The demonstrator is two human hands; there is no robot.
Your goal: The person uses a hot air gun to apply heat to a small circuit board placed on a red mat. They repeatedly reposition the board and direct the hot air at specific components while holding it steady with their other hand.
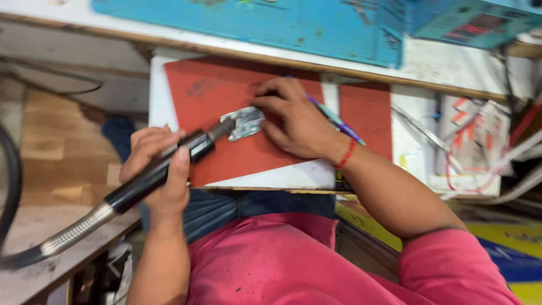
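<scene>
- Head view: our left hand is wrapped around a black cylindrical rotary handpiece with a ribbed metal hose.
- Our right hand presses a small, flat metallic circuit board onto the smooth red mat on the bench, the handpiece's tip touching the board.

A pink short-sleeved shirt with small dark specks and blue jeans are worn, and a red thread bracelet is tied on the right wrist.
</scene>
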